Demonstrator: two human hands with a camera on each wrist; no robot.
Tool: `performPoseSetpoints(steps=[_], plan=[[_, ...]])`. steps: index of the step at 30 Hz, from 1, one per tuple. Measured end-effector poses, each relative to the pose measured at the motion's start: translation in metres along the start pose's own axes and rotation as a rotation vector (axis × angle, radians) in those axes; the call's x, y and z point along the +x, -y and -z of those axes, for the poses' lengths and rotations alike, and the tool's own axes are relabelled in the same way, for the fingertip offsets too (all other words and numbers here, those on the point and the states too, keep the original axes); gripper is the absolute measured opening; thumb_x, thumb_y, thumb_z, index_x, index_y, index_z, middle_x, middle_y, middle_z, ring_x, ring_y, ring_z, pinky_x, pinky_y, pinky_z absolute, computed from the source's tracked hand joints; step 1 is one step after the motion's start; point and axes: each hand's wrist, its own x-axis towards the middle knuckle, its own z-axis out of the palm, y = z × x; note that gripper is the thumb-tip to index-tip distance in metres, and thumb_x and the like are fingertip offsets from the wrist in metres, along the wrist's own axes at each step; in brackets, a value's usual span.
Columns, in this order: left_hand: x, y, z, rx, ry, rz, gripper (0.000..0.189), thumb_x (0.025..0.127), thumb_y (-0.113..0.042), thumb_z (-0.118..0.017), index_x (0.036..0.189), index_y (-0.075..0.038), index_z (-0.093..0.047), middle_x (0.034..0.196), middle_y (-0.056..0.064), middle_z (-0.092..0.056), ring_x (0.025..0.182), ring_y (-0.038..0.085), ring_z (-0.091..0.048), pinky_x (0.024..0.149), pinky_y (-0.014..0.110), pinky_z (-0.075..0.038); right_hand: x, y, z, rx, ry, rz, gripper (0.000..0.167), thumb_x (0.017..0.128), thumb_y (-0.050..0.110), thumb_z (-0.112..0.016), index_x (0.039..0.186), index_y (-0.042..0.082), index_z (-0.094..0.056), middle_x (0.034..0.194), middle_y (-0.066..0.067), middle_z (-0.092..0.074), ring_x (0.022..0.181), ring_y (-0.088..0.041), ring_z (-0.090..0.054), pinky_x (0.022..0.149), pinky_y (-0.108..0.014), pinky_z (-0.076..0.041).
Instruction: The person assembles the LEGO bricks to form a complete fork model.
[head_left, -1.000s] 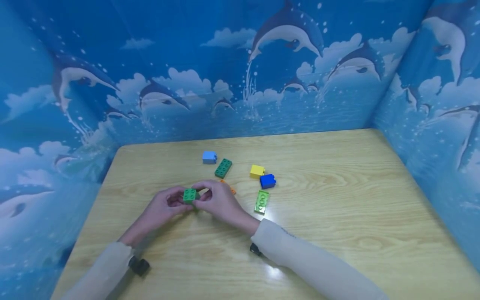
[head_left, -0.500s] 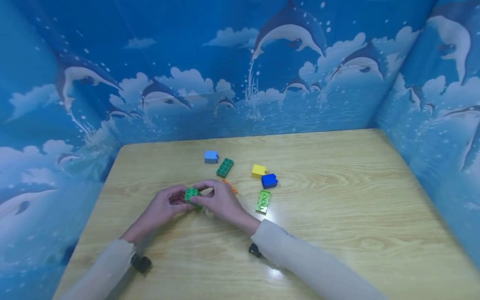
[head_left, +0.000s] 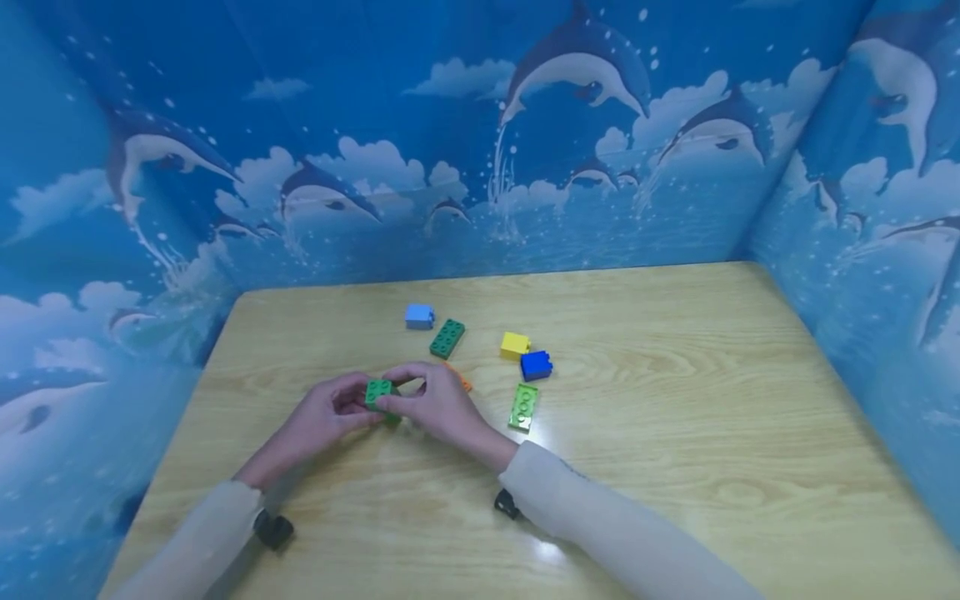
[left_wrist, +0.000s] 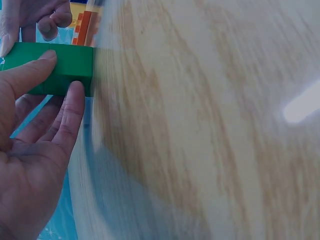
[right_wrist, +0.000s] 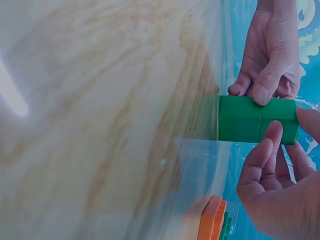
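Note:
Two green toy building bricks (head_left: 378, 389), one on top of the other, stand upright on the table with studs on top. The seam between them shows on the brick stack (right_wrist: 240, 120) in the right wrist view. My left hand (head_left: 322, 419) holds the stack between thumb and fingers from the left. From the other side, my right hand (head_left: 450, 410) pinches the upper brick, its thumb on the near face. Behind the right hand lies an orange piece (head_left: 467, 385), mostly hidden in the head view.
Beyond the hands lie a light blue brick (head_left: 419, 317) and a dark green brick (head_left: 447, 338). Further right are a yellow brick (head_left: 514, 345), a blue brick (head_left: 536, 365) and a light green plate brick (head_left: 523, 407). Dolphin-printed cloth (head_left: 450, 167) walls the wooden table (head_left: 675, 417).
My right thumb has shifted left onto the upper green brick's near face. The left hand keeps its hold, and the other bricks stay where they were.

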Motion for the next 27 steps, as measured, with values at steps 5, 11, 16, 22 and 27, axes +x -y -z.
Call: performPoseSetpoints(steps=[5, 11, 16, 22, 27], plan=[[-0.0006, 0.0016, 0.0025, -0.004, -0.016, -0.013, 0.038, 0.094, -0.003, -0.085, 0.13, -0.004, -0.071, 0.122, 0.011, -0.074, 0.104, 0.025, -0.074, 0.089, 0.031, -0.062, 0.0006, 0.0014, -0.0005, 0.008, 0.005, 0.004, 0.033, 0.096, 0.026, -0.088, 0.127, 0.018, -0.08, 0.117, 0.012, -0.074, 0.077, -0.029, -0.073, 0.059, -0.026, -0.054], [-0.0013, 0.0014, 0.0036, 0.008, -0.035, -0.013, 0.035, 0.094, -0.003, -0.085, 0.128, -0.006, -0.074, 0.12, 0.009, -0.076, 0.102, 0.024, -0.075, 0.089, 0.031, -0.062, 0.002, 0.0005, -0.0018, -0.009, -0.001, 0.012, 0.032, 0.096, 0.026, -0.088, 0.126, 0.018, -0.08, 0.116, 0.012, -0.075, 0.079, -0.032, -0.074, 0.059, -0.026, -0.054], [-0.0022, 0.0023, 0.0037, 0.019, -0.059, -0.03, 0.035, 0.092, -0.002, -0.086, 0.125, -0.002, -0.075, 0.118, 0.012, -0.077, 0.101, 0.024, -0.075, 0.088, 0.03, -0.062, 0.003, -0.0023, -0.003, -0.015, -0.006, 0.036, 0.032, 0.097, 0.027, -0.088, 0.126, 0.018, -0.08, 0.12, 0.013, -0.075, 0.076, -0.024, -0.072, 0.06, -0.025, -0.054], [-0.0021, 0.0039, 0.004, 0.015, -0.06, -0.025, 0.033, 0.093, -0.002, -0.086, 0.124, -0.002, -0.075, 0.118, 0.011, -0.077, 0.102, 0.024, -0.075, 0.088, 0.029, -0.062, 0.0027, -0.004, -0.0045, 0.012, -0.01, 0.036, 0.03, 0.096, 0.026, -0.088, 0.124, 0.02, -0.081, 0.119, 0.013, -0.075, 0.073, -0.024, -0.072, 0.058, -0.026, -0.054], [-0.0031, 0.0042, 0.0053, 0.036, -0.063, -0.01, 0.031, 0.094, -0.002, -0.085, 0.123, -0.003, -0.075, 0.118, 0.01, -0.077, 0.102, 0.024, -0.075, 0.088, 0.029, -0.062, 0.0024, -0.0036, -0.0057, 0.026, 0.003, 0.028, 0.03, 0.097, 0.027, -0.087, 0.125, 0.021, -0.08, 0.119, 0.014, -0.074, 0.08, -0.027, -0.073, 0.061, -0.027, -0.055]])
